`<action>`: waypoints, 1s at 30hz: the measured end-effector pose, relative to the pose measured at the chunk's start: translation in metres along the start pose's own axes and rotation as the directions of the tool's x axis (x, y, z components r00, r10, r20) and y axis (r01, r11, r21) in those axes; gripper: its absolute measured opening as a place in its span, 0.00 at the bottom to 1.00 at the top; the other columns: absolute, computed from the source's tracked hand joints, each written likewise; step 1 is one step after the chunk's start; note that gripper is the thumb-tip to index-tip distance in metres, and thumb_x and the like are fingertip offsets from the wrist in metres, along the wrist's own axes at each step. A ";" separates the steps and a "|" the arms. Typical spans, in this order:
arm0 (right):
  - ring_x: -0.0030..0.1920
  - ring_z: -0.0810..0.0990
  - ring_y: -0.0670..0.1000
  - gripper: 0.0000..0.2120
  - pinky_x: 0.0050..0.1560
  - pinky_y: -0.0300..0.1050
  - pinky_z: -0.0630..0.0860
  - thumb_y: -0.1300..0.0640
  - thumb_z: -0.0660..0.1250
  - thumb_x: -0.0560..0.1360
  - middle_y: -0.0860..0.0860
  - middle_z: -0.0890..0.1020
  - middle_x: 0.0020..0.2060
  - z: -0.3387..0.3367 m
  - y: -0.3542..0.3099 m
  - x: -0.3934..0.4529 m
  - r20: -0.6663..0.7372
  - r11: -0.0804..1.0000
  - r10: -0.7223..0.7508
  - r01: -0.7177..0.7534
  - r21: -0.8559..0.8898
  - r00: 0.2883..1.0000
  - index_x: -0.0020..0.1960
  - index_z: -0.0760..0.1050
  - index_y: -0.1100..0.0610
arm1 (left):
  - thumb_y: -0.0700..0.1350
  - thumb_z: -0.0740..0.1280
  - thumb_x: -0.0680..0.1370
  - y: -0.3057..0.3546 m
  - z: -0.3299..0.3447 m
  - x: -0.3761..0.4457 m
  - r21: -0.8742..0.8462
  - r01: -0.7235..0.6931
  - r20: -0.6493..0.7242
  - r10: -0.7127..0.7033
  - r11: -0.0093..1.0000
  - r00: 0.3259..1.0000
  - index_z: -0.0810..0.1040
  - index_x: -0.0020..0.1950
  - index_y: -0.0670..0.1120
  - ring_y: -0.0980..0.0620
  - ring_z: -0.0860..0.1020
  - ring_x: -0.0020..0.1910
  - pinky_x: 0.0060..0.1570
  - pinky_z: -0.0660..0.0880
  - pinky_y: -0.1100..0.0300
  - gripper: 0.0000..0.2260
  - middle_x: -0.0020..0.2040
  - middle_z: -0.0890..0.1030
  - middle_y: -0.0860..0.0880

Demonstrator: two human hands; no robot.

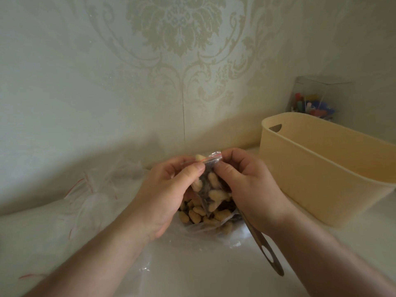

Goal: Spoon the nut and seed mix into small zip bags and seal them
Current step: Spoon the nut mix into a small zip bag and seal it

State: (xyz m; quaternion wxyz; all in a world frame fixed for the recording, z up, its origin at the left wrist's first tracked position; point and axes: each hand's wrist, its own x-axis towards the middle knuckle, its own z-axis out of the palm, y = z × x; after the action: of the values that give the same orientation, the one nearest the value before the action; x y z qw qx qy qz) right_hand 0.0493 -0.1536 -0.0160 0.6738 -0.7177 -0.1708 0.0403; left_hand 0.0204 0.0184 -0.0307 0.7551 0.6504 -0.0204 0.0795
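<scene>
A small clear zip bag (211, 168) with a red strip along its top is held upright between both hands, filled with peanuts in the shell and dark seeds. My left hand (165, 194) pinches its upper left side with thumb and fingers. My right hand (242, 185) pinches the upper right side next to the strip. One peanut pokes out at the bag's top left corner. Below the hands lies a larger open plastic bag of nut and seed mix (203, 217). A wooden spoon (263, 247) rests with its bowl in the mix and its handle pointing toward me.
A cream plastic basket (317, 172) stands at the right. Behind it is a clear box with colourful small items (315, 103). A heap of empty zip bags with red strips (90, 189) lies at the left. The patterned wall is close behind.
</scene>
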 end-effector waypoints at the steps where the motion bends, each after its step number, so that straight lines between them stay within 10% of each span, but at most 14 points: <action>1: 0.46 0.88 0.58 0.07 0.49 0.56 0.86 0.60 0.65 0.84 0.57 0.88 0.43 0.000 0.000 -0.001 0.021 1.000 0.010 -0.010 0.006 1.000 0.54 0.83 0.57 | 0.48 0.71 0.73 -0.001 0.000 0.001 0.009 0.002 -0.022 -0.002 1.000 1.000 0.89 0.52 0.47 0.38 0.81 0.45 0.54 0.79 0.39 0.11 0.45 0.83 0.35; 6: 0.39 0.85 0.49 0.11 0.39 0.42 0.81 0.65 0.62 0.82 0.51 0.85 0.36 0.000 -0.004 -0.003 0.097 0.991 0.047 -0.059 0.124 0.994 0.51 0.83 0.60 | 0.40 0.73 0.79 0.003 0.002 0.001 0.018 -0.010 -0.061 0.012 1.000 0.998 0.90 0.49 0.49 0.33 0.83 0.58 0.66 0.76 0.33 0.06 0.53 0.87 0.38; 14: 0.45 0.88 0.61 0.09 0.49 0.60 0.86 0.54 0.72 0.80 0.60 0.87 0.41 -0.001 -0.003 0.001 0.043 0.996 0.089 -0.090 0.009 0.995 0.49 0.83 0.60 | 0.62 0.76 0.72 -0.001 -0.002 0.001 0.156 -0.031 -0.010 0.033 0.987 0.999 0.89 0.49 0.51 0.39 0.85 0.51 0.60 0.80 0.34 0.16 0.49 0.85 0.34; 20: 0.44 0.89 0.60 0.08 0.44 0.53 0.86 0.54 0.71 0.80 0.60 0.87 0.41 -0.013 -0.007 0.005 -0.008 0.995 0.076 -0.075 0.069 0.997 0.50 0.83 0.60 | 0.46 0.73 0.76 -0.002 -0.001 0.002 0.046 -0.054 -0.003 0.054 0.997 0.999 0.87 0.52 0.46 0.50 0.82 0.42 0.44 0.79 0.59 0.07 0.39 0.84 0.46; 30: 0.46 0.89 0.59 0.08 0.50 0.55 0.85 0.58 0.70 0.80 0.59 0.88 0.45 -0.004 0.000 0.004 0.005 0.984 0.041 -0.041 0.175 0.999 0.55 0.84 0.60 | 0.46 0.75 0.75 0.002 0.000 0.001 -0.087 -0.138 -0.019 0.137 0.987 0.990 0.89 0.52 0.49 0.48 0.85 0.50 0.54 0.80 0.55 0.07 0.50 0.88 0.44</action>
State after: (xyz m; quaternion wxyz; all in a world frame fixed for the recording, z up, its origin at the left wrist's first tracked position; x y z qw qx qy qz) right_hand 0.0540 -0.1558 -0.0147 0.7332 -0.6591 -0.1523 0.0695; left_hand 0.0208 0.0188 -0.0282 0.7760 0.6129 -0.0639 0.1344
